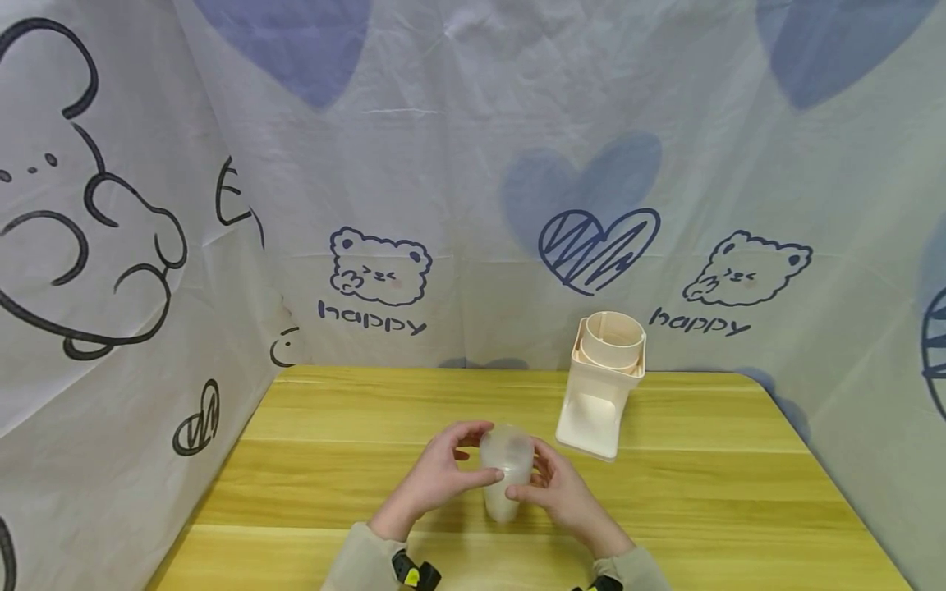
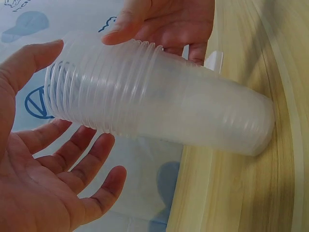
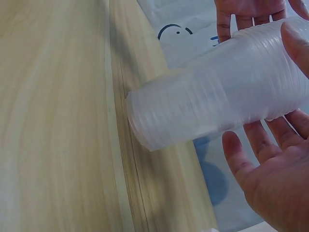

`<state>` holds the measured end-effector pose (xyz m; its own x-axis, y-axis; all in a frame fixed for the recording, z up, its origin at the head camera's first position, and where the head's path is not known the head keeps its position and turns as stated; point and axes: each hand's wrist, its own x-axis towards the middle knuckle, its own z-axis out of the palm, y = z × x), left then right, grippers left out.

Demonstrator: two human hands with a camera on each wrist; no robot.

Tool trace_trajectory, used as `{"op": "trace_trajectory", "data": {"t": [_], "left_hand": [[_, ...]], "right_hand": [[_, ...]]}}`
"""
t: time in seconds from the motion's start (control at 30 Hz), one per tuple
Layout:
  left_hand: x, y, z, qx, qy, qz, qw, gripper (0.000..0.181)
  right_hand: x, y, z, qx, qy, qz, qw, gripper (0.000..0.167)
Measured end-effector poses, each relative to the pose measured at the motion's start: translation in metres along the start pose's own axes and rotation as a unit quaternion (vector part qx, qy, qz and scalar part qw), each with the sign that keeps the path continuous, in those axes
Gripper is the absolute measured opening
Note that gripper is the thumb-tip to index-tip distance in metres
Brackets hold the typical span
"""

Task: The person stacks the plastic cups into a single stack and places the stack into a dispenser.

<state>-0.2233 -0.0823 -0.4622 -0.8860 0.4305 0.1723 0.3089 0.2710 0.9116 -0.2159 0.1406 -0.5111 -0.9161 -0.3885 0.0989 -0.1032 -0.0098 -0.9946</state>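
A stack of clear plastic cups is between my two hands at the middle of the table. Its rims are at the upper end, and the narrow bottom points down at the wood; whether it touches the wood I cannot tell. My left hand holds the rims from the left, with the thumb and fingertips on opposite sides. From the right, my right hand holds the stack the same way, fingers curved round it. In the left wrist view, the nested rims show as several close rings.
A cream plastic holder with a round tube at its top stands at the back right of the wooden table. Printed cloth hangs behind the table and along its sides.
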Motion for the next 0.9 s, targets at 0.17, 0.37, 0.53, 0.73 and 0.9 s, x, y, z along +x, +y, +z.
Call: {"op": "trace_trajectory", "data": {"t": [0.17,0.37,0.53,0.73,0.9], "left_hand": [[-0.0003,-0.0019,-0.0002,0.005,0.0,-0.002,1.0,0.061],[-0.0009,-0.0026,-0.0001,0.003,0.004,-0.001,1.0,0.061],[-0.0015,-0.0025,-0.0002,0.002,0.004,0.0,1.0,0.06],[-0.0019,-0.0032,0.0003,0.001,0.003,0.005,1.0,0.062],[-0.0027,-0.0051,0.002,-0.026,-0.001,0.001,0.9997,0.062]], "right_hand": [[-0.0001,0.0004,-0.0004,-0.011,0.008,0.003,0.9999,0.077],[-0.0006,-0.0002,0.0011,-0.026,0.018,-0.019,0.9993,0.078],[-0.001,-0.0004,0.0024,-0.031,0.025,-0.043,0.9983,0.076],[0.0001,-0.0011,0.0028,-0.042,0.03,-0.056,0.997,0.077],[0.0,-0.0052,0.0035,-0.043,0.027,-0.056,0.9971,0.077]]}}
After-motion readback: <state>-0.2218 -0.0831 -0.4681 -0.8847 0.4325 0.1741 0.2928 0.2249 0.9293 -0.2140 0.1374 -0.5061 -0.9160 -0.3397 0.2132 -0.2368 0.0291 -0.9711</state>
